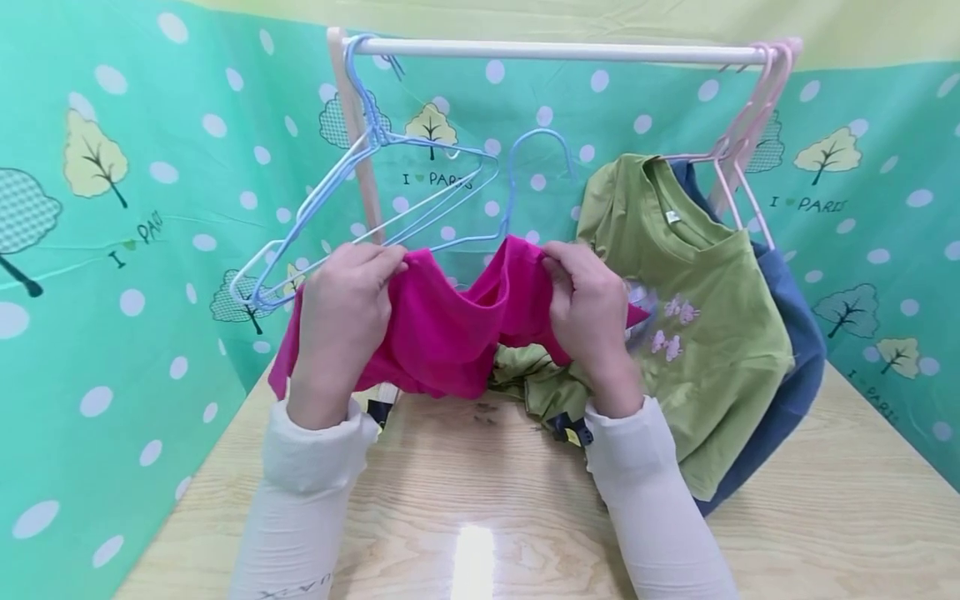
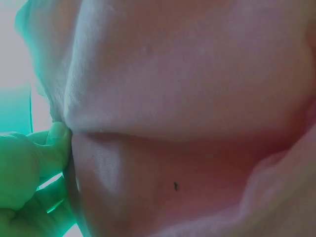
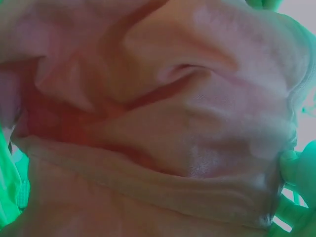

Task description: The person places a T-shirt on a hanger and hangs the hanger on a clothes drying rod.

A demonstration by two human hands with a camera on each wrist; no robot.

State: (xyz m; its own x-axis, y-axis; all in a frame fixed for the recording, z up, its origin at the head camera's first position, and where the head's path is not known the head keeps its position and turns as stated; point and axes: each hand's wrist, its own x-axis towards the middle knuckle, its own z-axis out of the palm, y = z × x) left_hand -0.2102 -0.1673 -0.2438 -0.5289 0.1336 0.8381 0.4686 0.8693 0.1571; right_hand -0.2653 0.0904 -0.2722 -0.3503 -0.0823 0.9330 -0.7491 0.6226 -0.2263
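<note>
A magenta shirt [image 1: 450, 333] is stretched between both hands in the head view, its neckline dipping in the middle. My left hand [image 1: 348, 308] pinches one shoulder between thumb and fingers. At the opposite shoulder, my right hand [image 1: 588, 300] grips the cloth the same way. The hook of a light-blue hanger [image 1: 512, 179] rises above the neckline, apart from the rail; its lower part is hidden by the shirt. Cloth fills both wrist views, with the left thumb [image 2: 59, 133] and the right thumb [image 3: 291, 165] at its edges.
A white rail [image 1: 562, 52] spans the back. Several blue and white hangers [image 1: 375, 142] hang at its left end. On pink hangers [image 1: 738, 158] at the right hang a green shirt [image 1: 705, 333] and a blue garment [image 1: 795, 333]. Crumpled green cloth [image 1: 555, 387] lies on the wooden table [image 1: 465, 475].
</note>
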